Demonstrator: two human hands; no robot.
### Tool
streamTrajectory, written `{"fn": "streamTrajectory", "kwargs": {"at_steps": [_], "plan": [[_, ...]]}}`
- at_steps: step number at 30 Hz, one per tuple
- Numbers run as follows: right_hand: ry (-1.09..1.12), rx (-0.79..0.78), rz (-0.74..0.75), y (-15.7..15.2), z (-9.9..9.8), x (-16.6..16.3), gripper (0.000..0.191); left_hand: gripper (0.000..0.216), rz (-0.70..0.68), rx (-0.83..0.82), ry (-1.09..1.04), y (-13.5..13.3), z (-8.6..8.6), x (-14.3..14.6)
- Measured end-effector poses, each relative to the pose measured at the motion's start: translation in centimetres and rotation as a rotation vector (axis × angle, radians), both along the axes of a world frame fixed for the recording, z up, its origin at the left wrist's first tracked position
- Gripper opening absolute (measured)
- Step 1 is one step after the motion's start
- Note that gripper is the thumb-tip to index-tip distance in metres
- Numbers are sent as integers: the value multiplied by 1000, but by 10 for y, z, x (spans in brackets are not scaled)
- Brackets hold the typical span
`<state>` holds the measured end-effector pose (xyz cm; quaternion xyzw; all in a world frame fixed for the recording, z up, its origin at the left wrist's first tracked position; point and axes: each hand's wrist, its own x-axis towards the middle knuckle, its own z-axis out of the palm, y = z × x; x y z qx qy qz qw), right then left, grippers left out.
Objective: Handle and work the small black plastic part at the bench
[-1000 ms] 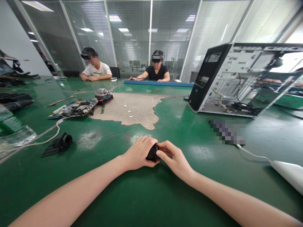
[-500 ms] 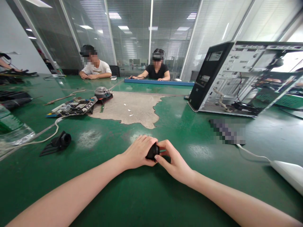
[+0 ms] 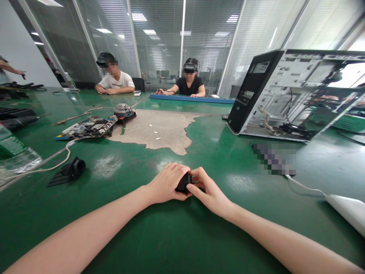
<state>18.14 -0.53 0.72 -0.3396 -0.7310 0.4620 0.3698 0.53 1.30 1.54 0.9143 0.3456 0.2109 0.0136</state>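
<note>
Between my two hands, low over the green table, is a small black part, rounded and plastic-looking; its exact kind I cannot make out. My left hand wraps over it from the left, its fingers hiding much of the far side. From the right, my right hand pinches its edge between thumb and curled fingers. Left of my hands, a black plastic piece with a round ring and slatted base lies on the table.
An opened computer case stands at the right, near a blurred dark strip with a white cable. A circuit board, a heatsink fan and a plastic bottle are at the left. Two people sit across the table.
My right fingers have shifted slightly on the black part, which both hands keep holding in the same place. At the far left, a person's arm has moved upward.
</note>
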Motion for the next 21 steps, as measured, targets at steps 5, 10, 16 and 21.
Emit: {"fn": "streamTrajectory", "kwargs": {"at_steps": [5, 10, 16, 21], "plan": [[-22, 83, -58, -1, 0, 0, 12, 49, -16, 0, -4, 0, 0, -1], [14, -36, -60, 3, -2, -2, 15, 47, -14, -15, 1, 0, -1, -1], [-34, -11, -21, 0, -2, -2, 17, 48, -5, -24, 3, 0, 0, 0], [-42, 145, -56, -1, -2, 0, 13, 48, -9, -11, -3, 0, 0, -1]]}}
